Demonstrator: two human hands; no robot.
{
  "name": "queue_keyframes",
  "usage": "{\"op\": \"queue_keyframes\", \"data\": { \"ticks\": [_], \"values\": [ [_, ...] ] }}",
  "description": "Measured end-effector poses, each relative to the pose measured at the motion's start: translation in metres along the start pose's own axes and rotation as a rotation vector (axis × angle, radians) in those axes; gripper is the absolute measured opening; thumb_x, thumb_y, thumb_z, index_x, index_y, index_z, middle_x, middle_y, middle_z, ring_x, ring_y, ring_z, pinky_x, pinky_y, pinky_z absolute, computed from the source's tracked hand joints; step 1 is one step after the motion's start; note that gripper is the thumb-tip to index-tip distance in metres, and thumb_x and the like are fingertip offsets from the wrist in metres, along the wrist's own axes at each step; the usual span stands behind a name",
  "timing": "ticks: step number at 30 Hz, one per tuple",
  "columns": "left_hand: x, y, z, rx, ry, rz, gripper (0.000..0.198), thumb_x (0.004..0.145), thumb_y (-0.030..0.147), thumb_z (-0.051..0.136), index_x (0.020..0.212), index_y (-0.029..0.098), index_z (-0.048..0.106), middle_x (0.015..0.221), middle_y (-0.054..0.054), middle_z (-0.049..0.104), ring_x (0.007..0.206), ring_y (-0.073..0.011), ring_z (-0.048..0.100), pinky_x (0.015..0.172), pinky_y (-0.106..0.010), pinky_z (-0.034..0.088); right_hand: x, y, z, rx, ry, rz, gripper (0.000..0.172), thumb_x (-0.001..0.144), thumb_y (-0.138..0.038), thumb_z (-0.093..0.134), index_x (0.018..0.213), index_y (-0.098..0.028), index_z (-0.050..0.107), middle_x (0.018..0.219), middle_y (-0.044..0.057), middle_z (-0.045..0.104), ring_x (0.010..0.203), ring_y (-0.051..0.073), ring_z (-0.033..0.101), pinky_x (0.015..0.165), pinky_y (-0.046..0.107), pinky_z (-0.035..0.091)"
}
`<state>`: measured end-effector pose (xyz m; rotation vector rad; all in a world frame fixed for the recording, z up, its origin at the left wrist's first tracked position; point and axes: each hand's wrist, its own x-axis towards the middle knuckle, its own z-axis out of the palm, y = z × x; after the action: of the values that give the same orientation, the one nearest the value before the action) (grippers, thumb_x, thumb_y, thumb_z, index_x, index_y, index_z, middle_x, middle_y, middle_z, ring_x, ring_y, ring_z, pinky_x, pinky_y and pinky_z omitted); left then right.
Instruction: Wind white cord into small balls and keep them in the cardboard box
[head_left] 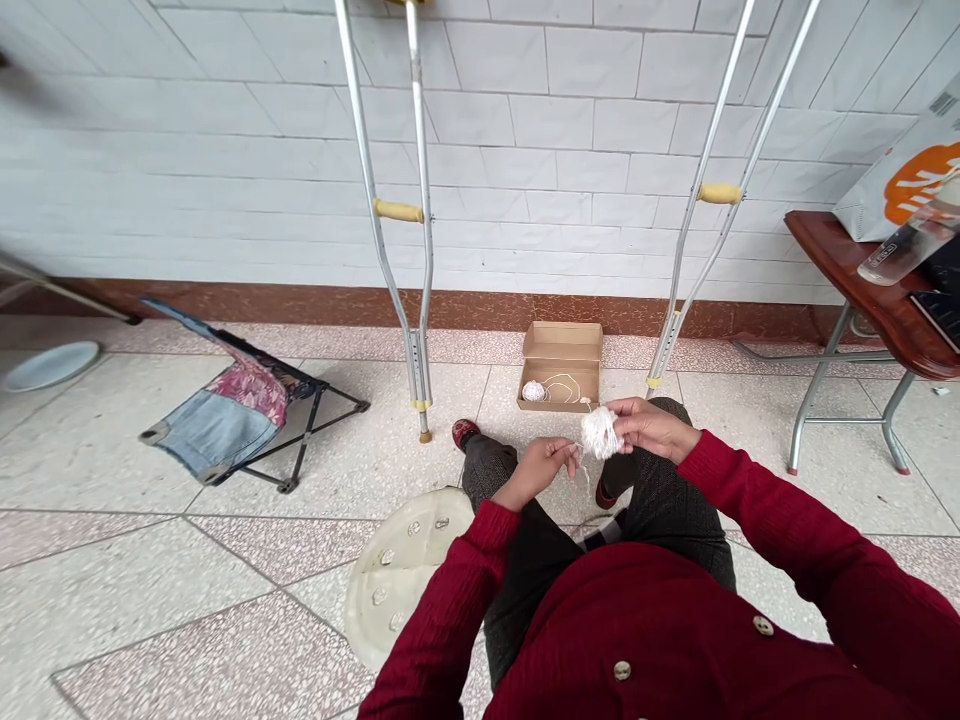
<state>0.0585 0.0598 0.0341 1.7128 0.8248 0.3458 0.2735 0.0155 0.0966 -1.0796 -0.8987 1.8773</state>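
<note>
In my right hand (pixel 651 428) is a ball of white yarn (pixel 600 433), gripped at its right side between thumb and fingers, above my knees. Just left of it my left hand (pixel 544 470) is closed in a pinch on a strand of the same yarn, and a loose bit of strand dangles below the fingers. Beyond the hands an open cardboard box (pixel 562 347) rests on the floor with its lid tipped back to the wall. Inside lies a smaller white yarn ball (pixel 533 391) with a loose looping strand.
Two crutches (pixel 420 300) (pixel 694 240) lean against the tiled wall. A folding fabric chair (pixel 217 415) stands to the left, a brown stool (pixel 862 265) with a bottle (pixel 907 240) and a bag (pixel 900 180) to the right. A pale round plastic piece (pixel 397 560) is beside my left leg.
</note>
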Motion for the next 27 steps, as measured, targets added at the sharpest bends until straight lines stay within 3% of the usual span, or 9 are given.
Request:
{"op": "queue_keyframes", "data": {
  "ticks": [4, 8, 12, 15, 18, 21, 27],
  "values": [
    [0.017, 0.029, -0.017, 0.465, 0.081, 0.122, 0.033, 0.089, 0.024, 0.045, 0.061, 0.016, 0.062, 0.063, -0.003, 0.064, 0.064, -0.0166, 0.058, 0.069, -0.029, 0.042, -0.001, 0.017, -0.005, -0.217, 0.043, 0.141, 0.029, 0.057, -0.014, 0.070, 0.086, -0.013, 0.063, 0.059, -0.003, 0.061, 0.040, 0.009, 0.053, 0.038, 0.019, 0.040],
    [0.027, 0.061, -0.018, 0.766, 0.167, 0.321, 0.027, 0.086, 0.022, 0.050, 0.063, 0.017, 0.063, 0.063, -0.006, 0.061, 0.071, -0.0206, 0.058, 0.084, -0.035, 0.040, 0.016, 0.021, -0.014, -0.430, 0.288, 0.044, 0.034, 0.054, -0.012, 0.070, 0.086, -0.017, 0.059, 0.061, -0.006, 0.056, 0.038, 0.008, 0.051, 0.037, 0.020, 0.040],
    [0.032, 0.070, -0.012, 0.647, 0.210, 0.282, 0.029, 0.085, 0.023, 0.052, 0.059, 0.017, 0.061, 0.059, -0.005, 0.060, 0.064, -0.0195, 0.056, 0.074, -0.032, 0.041, 0.037, 0.013, -0.022, -0.685, 0.565, -0.257, 0.033, 0.050, -0.012, 0.072, 0.080, -0.018, 0.060, 0.071, -0.004, 0.056, 0.048, 0.007, 0.051, 0.043, 0.019, 0.040],
    [0.029, 0.067, -0.006, 0.322, 0.129, 0.219, 0.036, 0.088, 0.025, 0.047, 0.055, 0.017, 0.060, 0.059, -0.003, 0.063, 0.059, -0.0160, 0.056, 0.067, -0.027, 0.041, 0.048, 0.009, -0.027, -0.566, 0.702, -0.366, 0.035, 0.051, -0.018, 0.072, 0.084, -0.019, 0.061, 0.076, -0.004, 0.055, 0.048, 0.008, 0.050, 0.041, 0.021, 0.040],
    [0.021, 0.059, 0.002, -0.001, 0.025, 0.192, 0.039, 0.091, 0.032, 0.045, 0.061, 0.016, 0.063, 0.064, -0.002, 0.067, 0.066, -0.0162, 0.061, 0.071, -0.027, 0.044, 0.052, 0.005, -0.030, -0.200, 0.678, -0.338, 0.039, 0.053, -0.024, 0.072, 0.089, -0.019, 0.059, 0.070, -0.005, 0.056, 0.044, 0.008, 0.050, 0.038, 0.020, 0.040],
    [0.015, 0.050, 0.008, -0.164, -0.010, 0.154, 0.036, 0.090, 0.038, 0.049, 0.069, 0.015, 0.067, 0.064, -0.003, 0.068, 0.069, -0.0172, 0.063, 0.075, -0.028, 0.046, 0.050, -0.006, -0.030, 0.105, 0.567, -0.297, 0.030, 0.057, -0.026, 0.072, 0.083, -0.016, 0.061, 0.067, -0.002, 0.060, 0.047, 0.007, 0.051, 0.042, 0.018, 0.041],
    [0.013, 0.034, -0.003, -0.127, -0.057, 0.175, 0.040, 0.092, 0.039, 0.047, 0.072, 0.014, 0.069, 0.074, -0.005, 0.071, 0.072, -0.0162, 0.062, 0.075, -0.027, 0.044, 0.026, -0.036, -0.015, 0.175, 0.363, -0.245, 0.024, 0.062, -0.021, 0.071, 0.085, -0.016, 0.066, 0.071, 0.001, 0.066, 0.052, 0.008, 0.053, 0.045, 0.018, 0.041]
  ]
}}
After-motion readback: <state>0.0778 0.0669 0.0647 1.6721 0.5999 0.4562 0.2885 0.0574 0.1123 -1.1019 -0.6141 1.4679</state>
